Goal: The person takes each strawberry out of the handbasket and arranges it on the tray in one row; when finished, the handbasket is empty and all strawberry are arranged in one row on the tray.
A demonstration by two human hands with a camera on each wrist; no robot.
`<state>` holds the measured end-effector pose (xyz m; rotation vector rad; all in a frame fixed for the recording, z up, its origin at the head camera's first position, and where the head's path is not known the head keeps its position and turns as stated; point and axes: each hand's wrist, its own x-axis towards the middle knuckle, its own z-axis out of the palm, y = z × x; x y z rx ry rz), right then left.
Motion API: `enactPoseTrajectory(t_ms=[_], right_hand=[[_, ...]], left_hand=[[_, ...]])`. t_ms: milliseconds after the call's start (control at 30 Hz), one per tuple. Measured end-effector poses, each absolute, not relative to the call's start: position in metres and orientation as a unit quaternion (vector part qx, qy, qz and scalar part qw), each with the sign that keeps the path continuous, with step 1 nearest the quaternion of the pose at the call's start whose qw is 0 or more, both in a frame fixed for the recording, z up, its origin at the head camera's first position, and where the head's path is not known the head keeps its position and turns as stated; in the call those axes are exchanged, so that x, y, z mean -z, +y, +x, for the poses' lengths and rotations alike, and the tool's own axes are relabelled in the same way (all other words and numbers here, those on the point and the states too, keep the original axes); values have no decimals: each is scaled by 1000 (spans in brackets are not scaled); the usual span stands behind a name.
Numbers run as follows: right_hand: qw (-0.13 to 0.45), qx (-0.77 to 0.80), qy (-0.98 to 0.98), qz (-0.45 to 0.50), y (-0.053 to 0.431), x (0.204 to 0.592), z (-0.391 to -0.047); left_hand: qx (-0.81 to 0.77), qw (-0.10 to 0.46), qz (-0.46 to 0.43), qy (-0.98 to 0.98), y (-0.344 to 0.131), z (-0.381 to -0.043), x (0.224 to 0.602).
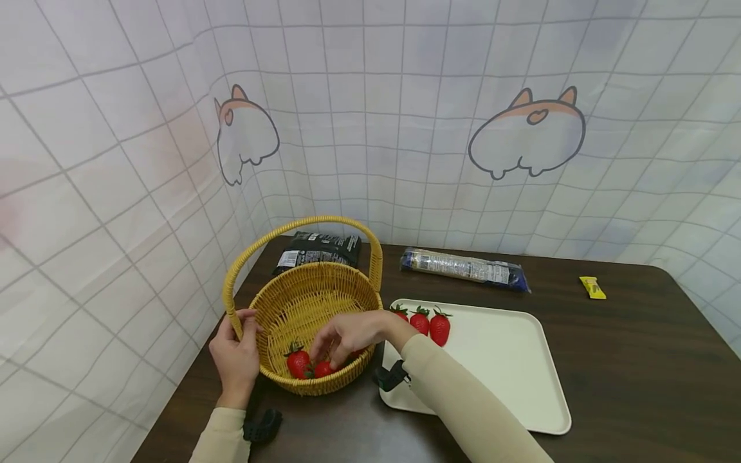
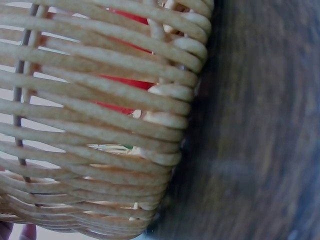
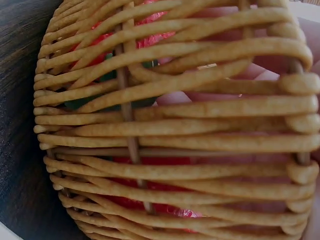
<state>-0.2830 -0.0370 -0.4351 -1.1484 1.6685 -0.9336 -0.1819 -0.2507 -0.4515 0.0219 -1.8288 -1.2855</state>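
A yellow wicker basket (image 1: 315, 283) with a tall arched handle stands on the dark table. My left hand (image 1: 236, 352) grips the basket at its left side, where the handle meets the rim. Inside, my right hand (image 1: 354, 331) reaches down over the near right rim, thumb and fingers around a strawberry (image 1: 323, 369). Left of it lies another strawberry (image 1: 298, 362); a third bit of red shows under the hand. Both wrist views look through the weave, with red strawberry (image 2: 127, 82) behind it in the left one and parts of the right hand (image 3: 265, 72) in the right one.
Right of the basket, a white tray (image 1: 498, 360) holds three strawberries (image 1: 440, 328) at its far left corner. Behind stand a black packet (image 1: 321, 247) and a long clear-and-blue package (image 1: 466, 267). A small yellow wrapped sweet (image 1: 593, 287) lies far right.
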Motion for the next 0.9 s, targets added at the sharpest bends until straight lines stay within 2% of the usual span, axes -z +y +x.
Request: enactPoseTrajectory(t_ms=[333,900], right_hand=[[432,317,693,-482,-42,436,-277],[443,310,661,-520,-43,439,-275]], left_hand=[[510,434,14,-742,-251,-182,452],[501,435,16,-748,-250,-183,454]])
